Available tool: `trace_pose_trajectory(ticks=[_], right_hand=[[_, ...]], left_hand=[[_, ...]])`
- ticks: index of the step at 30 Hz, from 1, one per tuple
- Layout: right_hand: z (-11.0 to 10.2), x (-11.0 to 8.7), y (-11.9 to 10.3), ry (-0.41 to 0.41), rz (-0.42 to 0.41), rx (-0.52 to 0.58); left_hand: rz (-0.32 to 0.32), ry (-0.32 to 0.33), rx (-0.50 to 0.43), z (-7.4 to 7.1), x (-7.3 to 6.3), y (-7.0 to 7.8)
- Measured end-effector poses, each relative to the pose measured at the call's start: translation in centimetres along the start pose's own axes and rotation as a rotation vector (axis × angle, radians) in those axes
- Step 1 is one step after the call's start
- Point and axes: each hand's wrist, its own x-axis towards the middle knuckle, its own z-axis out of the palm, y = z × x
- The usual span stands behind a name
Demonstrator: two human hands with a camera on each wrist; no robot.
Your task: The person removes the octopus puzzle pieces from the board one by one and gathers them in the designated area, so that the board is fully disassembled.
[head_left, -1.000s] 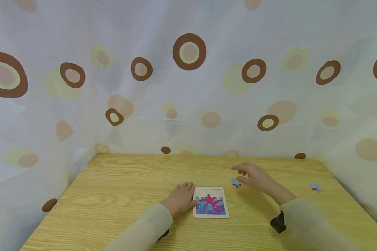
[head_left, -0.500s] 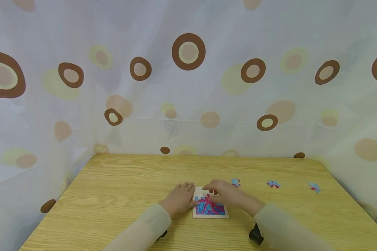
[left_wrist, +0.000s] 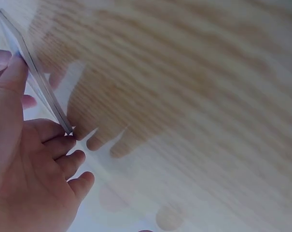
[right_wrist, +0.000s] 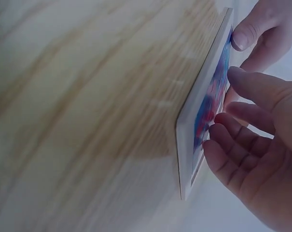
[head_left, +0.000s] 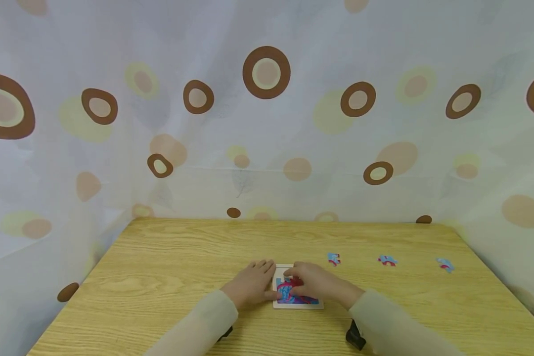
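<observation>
A small jigsaw puzzle in a white tray frame (head_left: 297, 306) lies on the table, its visible picture pink and blue. Its upper strip shows the bare white backing. My left hand (head_left: 251, 285) rests along the tray's left side, fingers extended and thumb at the near left of the picture. Over the picture is my right hand (head_left: 322, 286), thumb and fingers loosely bent and touching the puzzle; no loose piece shows between them. In the right wrist view, the right hand (right_wrist: 266, 130) covers part of the picture. Three loose puzzle pieces (head_left: 333, 259) lie to the right.
The other two loose pieces lie farther right, a middle puzzle piece (head_left: 387, 260) and a rightmost puzzle piece (head_left: 445, 265). The wooden table (head_left: 182, 257) meets a white curtain (head_left: 267, 193) with brown rings at its back and sides.
My right hand has moved left from beside the nearest loose piece onto the puzzle, uncovering the middle loose piece. My left hand has stayed by the tray frame.
</observation>
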Motion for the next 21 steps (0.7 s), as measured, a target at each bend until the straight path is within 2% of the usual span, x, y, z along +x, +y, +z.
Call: trace_pose_trajectory(ticks=[10,16,21], right_hand=[[0.51,0.39,-0.25,-0.006,0.038,-0.033],[0.39,0.54,-0.52,0.006,0.025,-0.060],[0.30,0.60,-0.54,0.020,0.033,-0.037]], left_hand=[[-0.008,-0.021,-0.014,-0.09,-0.04,0.13],[-0.011,-0.016,-0.016,-0.02,0.03,0.10],[-0.010,-0.019,-0.024,-0.13,0.03,0.12]])
